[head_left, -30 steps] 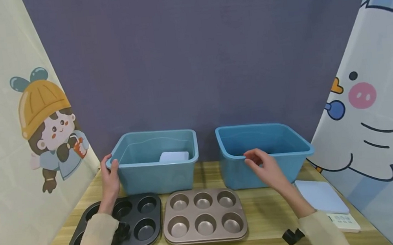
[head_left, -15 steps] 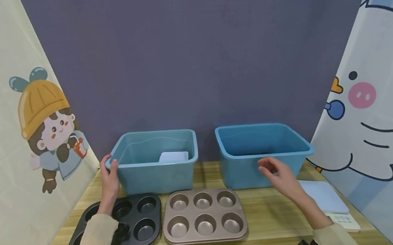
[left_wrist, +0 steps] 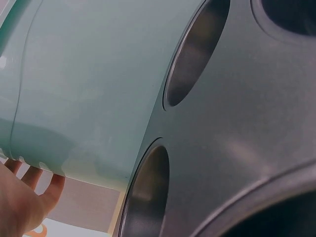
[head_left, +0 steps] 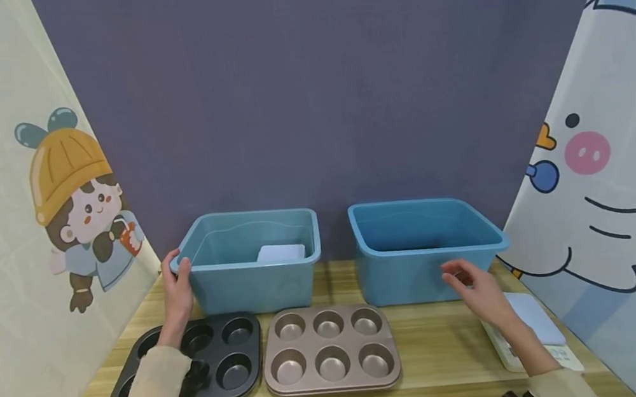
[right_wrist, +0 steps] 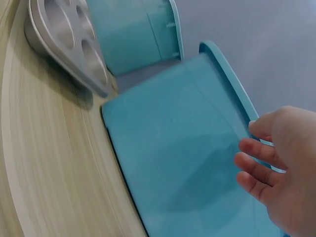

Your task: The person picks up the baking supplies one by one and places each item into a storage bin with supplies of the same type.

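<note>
My left hand (head_left: 178, 298) holds the left front corner of the left blue-green plastic bin (head_left: 252, 291), thumb in front and fingers over the rim. In the left wrist view its fingers (left_wrist: 52, 190) reach that bin's edge. Inside this bin lies a white flat-topped object (head_left: 281, 252), mostly hidden by the front wall. My right hand (head_left: 479, 291) hovers before the right blue bin (head_left: 403, 280), fingers loosely bent, holding nothing. From the right wrist view, the fingertips (right_wrist: 247, 160) overlap the bin's rim; contact cannot be told. The right bin's floor is hidden.
A dark muffin tin (head_left: 217, 347) lies under my left forearm, in front of the left bin. Beside it sits a brown muffin tin (head_left: 310, 351). A white kitchen scale (head_left: 536, 319) with buttons is at the right, partly behind my right forearm. A dark cloth (head_left: 308, 97) hangs behind the bins.
My right hand has moved rightward and down, from the right bin's front rim to before its front wall. My left hand and the bins have stayed put.
</note>
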Demonstrator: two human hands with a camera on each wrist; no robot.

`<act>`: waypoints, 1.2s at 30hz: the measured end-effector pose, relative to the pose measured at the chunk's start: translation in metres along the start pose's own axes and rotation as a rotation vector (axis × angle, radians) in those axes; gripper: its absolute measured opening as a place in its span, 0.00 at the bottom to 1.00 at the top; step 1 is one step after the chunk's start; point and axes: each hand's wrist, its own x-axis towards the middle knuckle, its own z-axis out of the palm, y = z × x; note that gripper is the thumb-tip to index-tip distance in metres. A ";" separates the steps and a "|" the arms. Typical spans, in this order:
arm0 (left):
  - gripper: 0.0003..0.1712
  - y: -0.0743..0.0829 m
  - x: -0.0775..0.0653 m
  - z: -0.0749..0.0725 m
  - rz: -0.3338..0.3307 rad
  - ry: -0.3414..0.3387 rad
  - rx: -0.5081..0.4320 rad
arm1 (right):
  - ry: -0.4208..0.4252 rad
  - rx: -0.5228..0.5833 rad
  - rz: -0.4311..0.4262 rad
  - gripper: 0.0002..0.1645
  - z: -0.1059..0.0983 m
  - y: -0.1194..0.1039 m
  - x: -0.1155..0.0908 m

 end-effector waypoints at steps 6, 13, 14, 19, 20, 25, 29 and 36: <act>0.33 -0.011 0.006 0.000 0.017 0.013 0.004 | 0.005 -0.010 0.051 0.18 -0.012 0.015 -0.004; 0.33 -0.010 0.006 0.001 0.023 0.015 0.003 | 0.016 -0.062 0.054 0.18 -0.023 0.041 -0.014; 0.33 -0.010 0.006 0.001 0.025 0.018 0.002 | 0.018 -0.075 0.057 0.18 -0.025 0.045 -0.016; 0.33 -0.011 0.007 0.000 0.033 0.024 -0.006 | 0.024 -0.142 0.096 0.18 -0.033 0.068 -0.022; 0.33 -0.011 0.007 0.000 0.033 0.023 -0.003 | 0.024 -0.151 0.106 0.18 -0.034 0.072 -0.024; 0.34 -0.012 0.008 0.001 0.027 0.017 0.004 | 0.024 -0.157 0.137 0.18 -0.040 0.089 -0.032; 0.33 -0.012 0.008 0.001 0.030 0.022 0.011 | 0.013 -0.193 0.185 0.19 -0.046 0.101 -0.037; 0.34 -0.015 0.008 0.000 0.027 0.021 0.006 | -0.028 -0.225 0.319 0.20 -0.053 0.118 -0.039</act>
